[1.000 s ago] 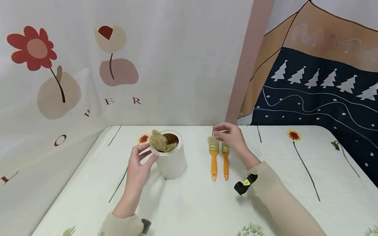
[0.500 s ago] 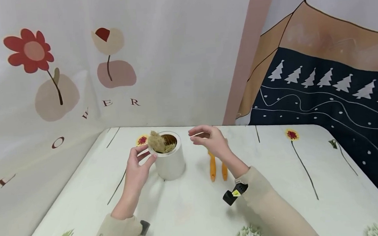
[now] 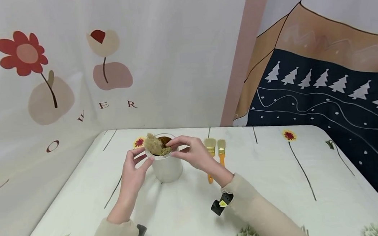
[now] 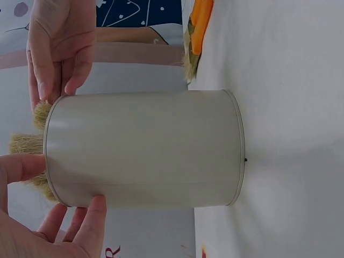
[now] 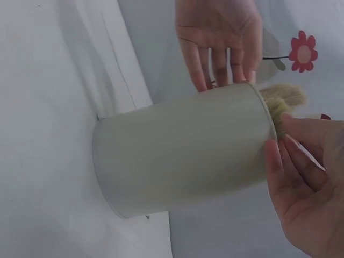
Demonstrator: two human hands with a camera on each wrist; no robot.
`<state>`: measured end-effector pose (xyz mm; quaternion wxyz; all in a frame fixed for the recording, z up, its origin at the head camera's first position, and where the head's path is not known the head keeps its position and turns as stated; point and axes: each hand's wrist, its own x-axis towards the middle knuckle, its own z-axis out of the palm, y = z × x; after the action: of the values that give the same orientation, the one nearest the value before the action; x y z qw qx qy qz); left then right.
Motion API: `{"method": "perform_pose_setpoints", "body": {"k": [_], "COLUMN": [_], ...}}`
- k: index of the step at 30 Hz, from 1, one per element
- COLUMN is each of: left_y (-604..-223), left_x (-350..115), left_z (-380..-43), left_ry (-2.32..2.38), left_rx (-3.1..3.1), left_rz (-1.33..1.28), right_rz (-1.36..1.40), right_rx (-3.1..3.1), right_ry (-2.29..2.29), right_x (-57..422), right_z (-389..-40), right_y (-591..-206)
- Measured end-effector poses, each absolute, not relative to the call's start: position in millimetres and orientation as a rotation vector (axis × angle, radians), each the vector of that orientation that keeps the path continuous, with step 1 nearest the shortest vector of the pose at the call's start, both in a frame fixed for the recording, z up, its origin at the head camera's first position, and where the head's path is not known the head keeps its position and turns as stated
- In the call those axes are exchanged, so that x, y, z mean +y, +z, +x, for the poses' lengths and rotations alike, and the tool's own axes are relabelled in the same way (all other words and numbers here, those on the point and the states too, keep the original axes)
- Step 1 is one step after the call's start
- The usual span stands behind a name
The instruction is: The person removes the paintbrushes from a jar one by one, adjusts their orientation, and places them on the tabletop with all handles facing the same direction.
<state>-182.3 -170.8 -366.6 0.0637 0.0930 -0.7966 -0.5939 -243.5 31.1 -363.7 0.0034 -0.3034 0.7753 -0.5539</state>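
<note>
At can (image 3: 167, 170): L hand (image 3: 134, 172) gripping, R hand (image 3: 192, 154) arched, fingers (image 3: 178, 140) prob. inside.

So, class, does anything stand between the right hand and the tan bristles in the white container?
Nothing visible does. The right hand is at the mouth of the white container, by the tan bristles; the left hand holds its left side, off that path.

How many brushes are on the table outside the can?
2: the wider brush and, just right of it, the narrower brush, both right of the can. Tan bristles also stick out of the can; how many brushes are inside is hidden.
</note>
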Motion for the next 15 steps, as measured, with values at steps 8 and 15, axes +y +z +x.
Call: {"method": "perform_pose_setpoints", "body": {"k": [8,15], "left_y": [-365.9,-367.1], "left_x": [-171.1,-170.7], "left_z": [-182.8,-183.5], "left_ry": [-1.782,-1.799], "left_rx": [-2.407,-2.389], "left_rz": [0.273,0.27], "right_rz": [-1.002,-0.981], "right_rx": [2.521,2.522], "right_ry": [-1.668,-1.66], "right_x": [22.8,23.1], "right_z": [-244.6,-247.4], "right_y": [-365.9,-364.8]}}
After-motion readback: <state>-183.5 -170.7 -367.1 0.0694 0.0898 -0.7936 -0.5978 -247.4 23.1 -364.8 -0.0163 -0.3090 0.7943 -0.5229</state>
